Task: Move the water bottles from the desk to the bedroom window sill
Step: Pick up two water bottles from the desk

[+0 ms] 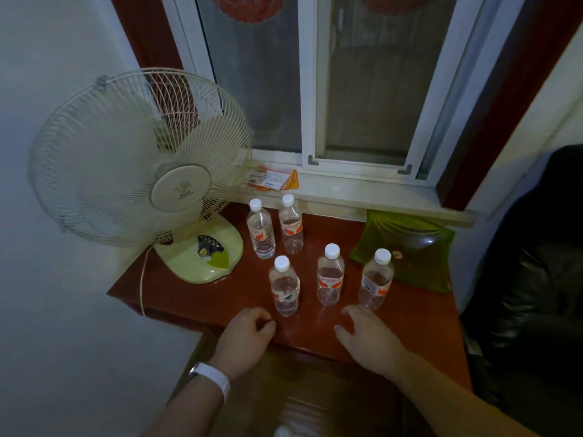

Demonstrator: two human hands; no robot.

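bottles (330,275): five, upright on red desk (195,298), none on sill (362,195) yet
left hand (249,334): fingers loosely curled, empty, near front-left bottle
right hand (366,331): fingers spread open, empty

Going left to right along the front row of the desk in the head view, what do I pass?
Fan base → front-left bottle → middle bottle → right bottle → green tray.

No text can be read: the red-and-white labels on the water bottles (330,275), the fan (180,188) badge and the leaflets (271,179) are too blurred.
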